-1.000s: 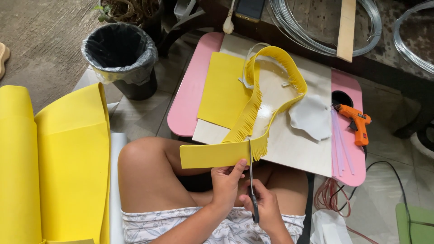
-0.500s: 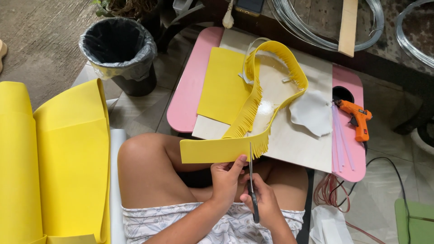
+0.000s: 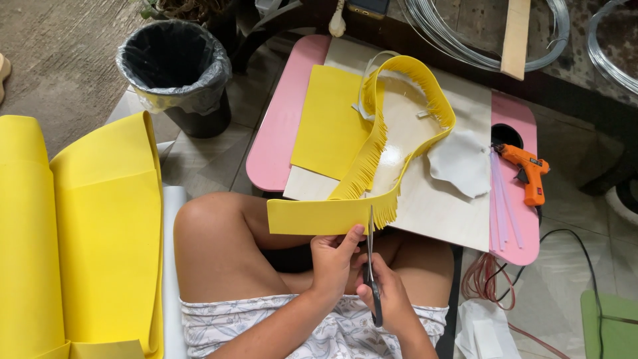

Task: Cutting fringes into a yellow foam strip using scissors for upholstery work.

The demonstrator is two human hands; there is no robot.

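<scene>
Pinching a yellow foam strip (image 3: pixel 319 216) in the left hand (image 3: pixel 332 262), scissors (image 3: pixel 371 259) are gripped by the right hand (image 3: pixel 389 299); glue gun (image 3: pixel 525 171) on pink counter (image 3: pixel 279 139), lined bin (image 3: pixel 176 66) alongside.

Scissors (image 3: pixel 371 266) handles buried in the right hand (image 3: pixel 389 299), blade tips behind the yellow foam strip (image 3: pixel 319 216), so blade gap can't be read; left hand (image 3: pixel 332 262) fingertips hidden behind the strip's lower edge; both forearms cut off at the bottom edge; yellow foam rolls (image 3: pixel 80 246) clipped left and bottom; wire coils (image 3: pixel 465 46) and wooden slat (image 3: pixel 515 40) cut by the top edge; phone-like dark object (image 3: pixel 367 6) mostly out of frame; green thing (image 3: pixel 608 326) at bottom right cropped, kind unclear; glue gun (image 3: pixel 525 173) cord route under the pink table (image 3: pixel 272 159) not visible.
</scene>
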